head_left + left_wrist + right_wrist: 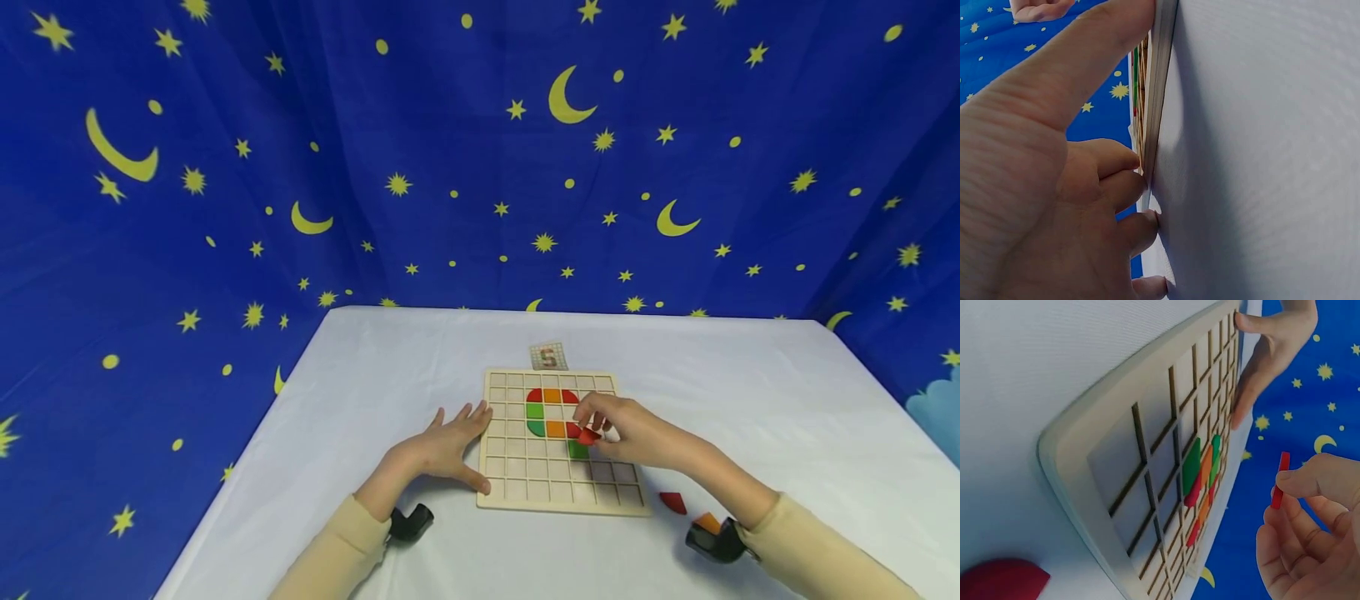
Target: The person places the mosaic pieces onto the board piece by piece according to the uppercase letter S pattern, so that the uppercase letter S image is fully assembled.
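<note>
A wooden grid board (525, 490) lies on the white table. Fingers spread, my left hand (446, 446) touches the board's left edge, thumb near the lower corner. Over the board's right half, my right hand (630, 429) pinches a thin red piece (1281, 481) between thumb and fingers. Beneath and beside it, red, orange and green pieces sit in the grid as a rounded loop, including an orange square (552, 396) at the top and a green square (534, 411) on the left. Another green piece (578, 450) lies just below the loop's lower right. The right fingers partly hide the loop's right side.
A small card (550, 357) with a coloured S-like figure on a grid lies behind the board. Right of the board are a loose red rounded piece (673, 502) and an orange piece (707, 522), partly covered by the black wrist camera (716, 542).
</note>
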Demonstrator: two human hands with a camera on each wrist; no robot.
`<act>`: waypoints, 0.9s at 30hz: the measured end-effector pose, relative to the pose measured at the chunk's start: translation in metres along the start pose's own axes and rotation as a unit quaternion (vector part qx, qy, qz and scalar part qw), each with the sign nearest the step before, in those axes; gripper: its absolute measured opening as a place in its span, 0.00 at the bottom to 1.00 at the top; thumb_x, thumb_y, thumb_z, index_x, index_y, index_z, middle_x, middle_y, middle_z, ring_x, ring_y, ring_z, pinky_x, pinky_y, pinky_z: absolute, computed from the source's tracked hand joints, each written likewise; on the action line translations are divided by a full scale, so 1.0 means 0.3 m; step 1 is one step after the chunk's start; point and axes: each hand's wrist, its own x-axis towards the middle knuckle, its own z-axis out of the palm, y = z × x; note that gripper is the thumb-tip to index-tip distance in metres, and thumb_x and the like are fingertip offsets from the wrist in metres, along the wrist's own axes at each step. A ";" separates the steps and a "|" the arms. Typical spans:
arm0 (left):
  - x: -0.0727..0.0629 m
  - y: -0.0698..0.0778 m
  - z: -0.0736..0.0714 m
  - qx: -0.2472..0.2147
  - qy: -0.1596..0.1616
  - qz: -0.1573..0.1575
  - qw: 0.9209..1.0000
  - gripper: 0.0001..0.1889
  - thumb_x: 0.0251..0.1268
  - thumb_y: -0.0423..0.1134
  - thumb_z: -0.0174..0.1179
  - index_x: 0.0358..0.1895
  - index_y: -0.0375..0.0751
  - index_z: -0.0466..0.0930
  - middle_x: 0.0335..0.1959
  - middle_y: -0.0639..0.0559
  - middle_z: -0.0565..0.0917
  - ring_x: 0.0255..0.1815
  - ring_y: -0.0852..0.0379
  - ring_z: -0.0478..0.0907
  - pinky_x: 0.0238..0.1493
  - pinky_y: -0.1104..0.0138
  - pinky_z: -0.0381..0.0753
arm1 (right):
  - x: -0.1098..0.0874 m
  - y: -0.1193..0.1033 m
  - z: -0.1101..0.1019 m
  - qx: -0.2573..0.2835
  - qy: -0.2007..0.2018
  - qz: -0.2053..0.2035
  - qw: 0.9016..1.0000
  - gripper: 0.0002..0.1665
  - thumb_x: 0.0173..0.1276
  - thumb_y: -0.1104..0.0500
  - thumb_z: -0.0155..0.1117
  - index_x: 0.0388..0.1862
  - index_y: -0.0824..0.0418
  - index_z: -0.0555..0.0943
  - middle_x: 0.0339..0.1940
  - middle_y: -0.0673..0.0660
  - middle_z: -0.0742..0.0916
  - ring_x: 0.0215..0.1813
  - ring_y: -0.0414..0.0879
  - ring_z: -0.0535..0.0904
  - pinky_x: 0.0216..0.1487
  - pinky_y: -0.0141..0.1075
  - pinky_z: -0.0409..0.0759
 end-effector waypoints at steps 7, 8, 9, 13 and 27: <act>0.005 0.000 0.000 0.002 0.000 0.000 1.000 0.60 0.42 0.62 0.70 0.75 0.36 0.46 0.76 0.44 0.44 0.75 0.46 0.38 0.68 0.43 0.31 | -0.003 0.022 0.048 0.009 -0.008 -0.021 1.000 0.21 0.55 0.72 0.65 0.47 0.61 0.74 0.40 0.49 0.81 0.40 0.43 0.74 0.41 0.37 0.78; 0.006 0.001 -0.001 0.002 0.000 -0.001 1.000 0.60 0.42 0.62 0.70 0.75 0.37 0.46 0.76 0.45 0.44 0.75 0.46 0.38 0.68 0.43 0.31 | -0.003 0.025 0.056 0.007 -0.010 -0.025 1.000 0.21 0.55 0.72 0.65 0.47 0.61 0.74 0.40 0.48 0.80 0.40 0.43 0.74 0.41 0.36 0.78; 0.006 0.001 -0.001 0.003 0.000 -0.001 1.000 0.61 0.42 0.62 0.70 0.75 0.37 0.46 0.76 0.45 0.44 0.75 0.46 0.38 0.68 0.43 0.31 | -0.004 0.029 0.064 0.005 -0.010 -0.029 1.000 0.21 0.55 0.72 0.65 0.47 0.60 0.74 0.39 0.48 0.80 0.39 0.43 0.74 0.41 0.36 0.77; 0.009 0.002 -0.003 0.008 -0.001 0.000 1.000 0.61 0.42 0.63 0.70 0.75 0.37 0.45 0.76 0.45 0.43 0.75 0.46 0.37 0.68 0.43 0.31 | -0.006 0.041 0.088 -0.009 -0.012 -0.036 0.999 0.21 0.53 0.71 0.66 0.46 0.60 0.74 0.39 0.46 0.80 0.39 0.43 0.73 0.40 0.35 0.76; 0.008 0.005 -0.005 0.010 -0.001 0.000 1.000 0.61 0.42 0.62 0.70 0.75 0.36 0.46 0.76 0.44 0.44 0.75 0.45 0.38 0.68 0.43 0.32 | -0.009 0.053 0.120 -0.037 -0.018 -0.033 0.999 0.23 0.52 0.71 0.65 0.47 0.55 0.76 0.39 0.43 0.79 0.39 0.41 0.71 0.40 0.31 0.75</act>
